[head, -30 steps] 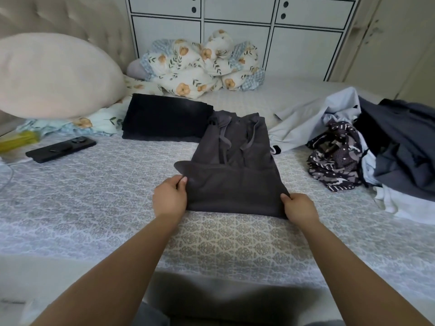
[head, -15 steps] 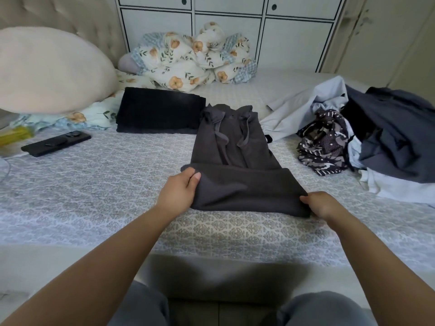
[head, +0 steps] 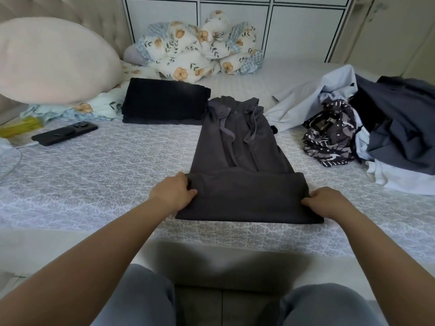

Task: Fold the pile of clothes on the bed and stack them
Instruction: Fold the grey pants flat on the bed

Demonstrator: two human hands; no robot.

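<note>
At the near edge of the bed point(head: 94, 175), a person's two hands work a dark grey garment point(head: 240, 161) partway through its fold. The left hand point(head: 173, 192) pinches the left end of the turned-up bottom band, thumb and fingers closed on the cloth; the right hand point(head: 329, 201) grips the right end, fingers curled into the fabric at the fold. The band lies doubled over the lower part of the garment, while its upper part — drawstrings showing at the top — lies flat toward the headboard side.

The step in hand appears to be folding the garment up from its hem. The next move likely calls for carrying the doubled band farther up over the drawstring end with both sides kept level, so the edges meet squarely.

Just beyond, a folded black garment point(head: 164, 102) rests beside the grey one's top — the probable start of the stack. To the right, the unfolded pile of clothes point(head: 376, 128) waits: pale blue, patterned and dark pieces heaped together. A black phone point(head: 64, 134) lies at left, with a large pillow point(head: 54, 60) and a floral quilt point(head: 200, 50) farther back.
</note>
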